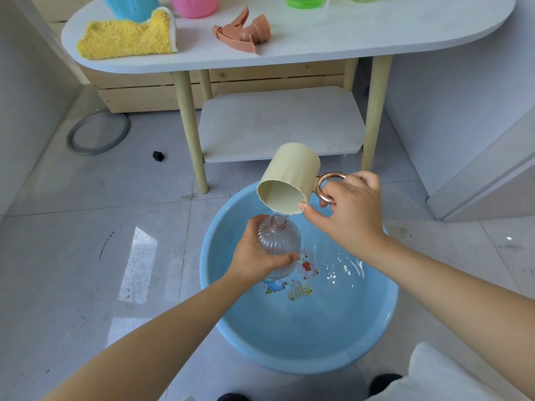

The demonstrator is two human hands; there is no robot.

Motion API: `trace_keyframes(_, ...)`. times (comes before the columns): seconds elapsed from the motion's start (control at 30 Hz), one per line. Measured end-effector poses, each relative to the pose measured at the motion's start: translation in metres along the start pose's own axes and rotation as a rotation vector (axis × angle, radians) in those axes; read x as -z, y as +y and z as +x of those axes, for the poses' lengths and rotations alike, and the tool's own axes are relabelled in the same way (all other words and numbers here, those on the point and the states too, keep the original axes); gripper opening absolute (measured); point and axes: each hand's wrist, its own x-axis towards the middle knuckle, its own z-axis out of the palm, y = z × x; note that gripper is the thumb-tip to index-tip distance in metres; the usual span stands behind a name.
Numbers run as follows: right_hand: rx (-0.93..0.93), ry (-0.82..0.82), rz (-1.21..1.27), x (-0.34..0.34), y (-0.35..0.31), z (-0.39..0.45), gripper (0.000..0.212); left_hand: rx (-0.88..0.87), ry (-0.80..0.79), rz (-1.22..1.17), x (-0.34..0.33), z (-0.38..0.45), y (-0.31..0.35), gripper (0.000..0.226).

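Observation:
My left hand (254,256) grips a clear ribbed plastic bottle (279,241), upright and uncapped, over a blue basin (289,354) of water on the floor. My right hand (347,209) holds a cream cup (289,180) by its rose-gold ring handle (325,183), thumb on the rim. The cup is tipped toward me and a thin stream of water runs from its lip into the bottle's neck.
A white oval table (347,33) stands behind the basin with a yellow cloth (127,39), a brown spray-trigger head (243,33) and coloured containers along the back. Its lower shelf (278,123) sits just beyond the cup. A grey ring (98,134) lies on the tiled floor.

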Motion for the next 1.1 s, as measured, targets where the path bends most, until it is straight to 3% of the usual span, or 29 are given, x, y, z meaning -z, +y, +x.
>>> trace_keyframes(0.93,0.233,0.090,-0.092,-0.0016,0.0009,0.0049,0.045,0.013,0.005,-0.018,-0.0005,0.0019,-0.0008,0.077)
trace_keyframes(1.1,0.068,0.040,-0.024,-0.0013,-0.0029,0.0034,0.046,0.013,0.010,-0.008,-0.0007,0.0021,-0.0017,0.079)
